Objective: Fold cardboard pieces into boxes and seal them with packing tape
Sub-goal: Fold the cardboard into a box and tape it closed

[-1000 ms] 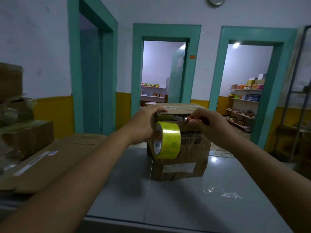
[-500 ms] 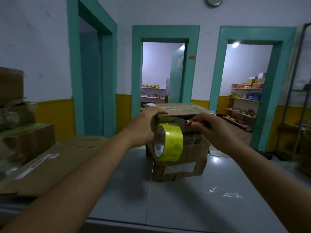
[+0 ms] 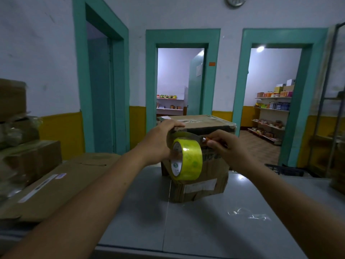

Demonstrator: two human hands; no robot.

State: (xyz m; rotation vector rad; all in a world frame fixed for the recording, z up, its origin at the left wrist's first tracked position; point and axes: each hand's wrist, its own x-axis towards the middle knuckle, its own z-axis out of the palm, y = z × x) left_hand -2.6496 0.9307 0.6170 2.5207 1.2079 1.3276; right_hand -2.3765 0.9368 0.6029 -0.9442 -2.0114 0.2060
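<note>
I judge box folded, top taped: L hand clamped on its near edge w/ roll hanging just under, R hand pinching cutter at the strip, cut not yet done, flat cardboard beyond L hand unfolded.

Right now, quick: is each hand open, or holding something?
Left hand: grips the cardboard box at its top edge, above the tape roll.
Right hand: pinches an orange-handled cutter, blade at the tape strip.
</note>
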